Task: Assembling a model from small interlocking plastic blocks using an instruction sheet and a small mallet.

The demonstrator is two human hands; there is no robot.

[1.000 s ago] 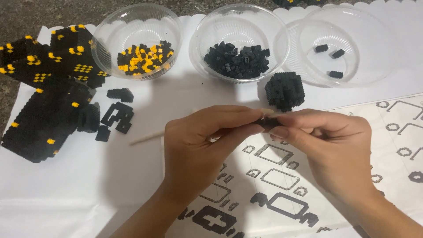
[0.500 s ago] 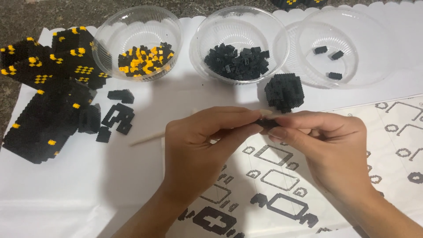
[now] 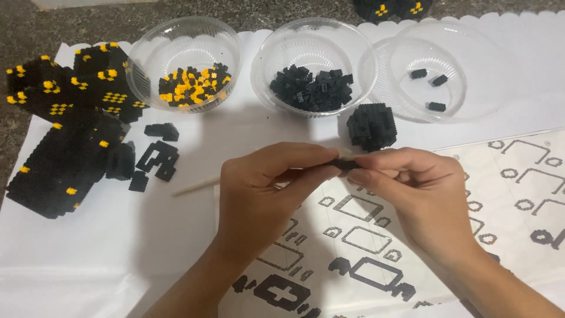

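1. Two hands meet at frame centre: left hand (image 3: 268, 188) and right hand (image 3: 415, 188), fingertips pinched together on a small black brick piece (image 3: 343, 165). Both are clamped on it from opposite sides.
2. Small black brick piece: dark, flat and short, mostly hidden between thumbs and forefingers; only a sliver shows, so its exact shape cannot be told. It is held just above the instruction sheet (image 3: 506, 194).
3. Instruction sheet, white with black outline diagrams, lies under the hands and runs out to 3 and 5 o'clock.
4. Thin pale stick (image 3: 194, 188) pokes out at 9 o'clock from the left hand, lying on the white cloth (image 3: 88, 259).
5. At 12 o'clock of the hands, just beyond the fingertips: a chunky black cube-like assembly (image 3: 371, 126) of bricks, standing on the cloth.
6. Three clear plastic bowls in a row across the top: left bowl (image 3: 183, 44) holds mixed yellow and black bricks; middle bowl (image 3: 312, 41) holds a heap of black bricks; right bowl (image 3: 465, 59) holds a few loose black ones.
7. At 9 to 10 o'clock: large black built section (image 3: 62, 165) dotted with yellow studs, with loose black fragments (image 3: 158, 158) between it and the left hand.
8. Bare speckled tabletop (image 3: 70, 23) shows beyond the cloth at 11 o'clock.
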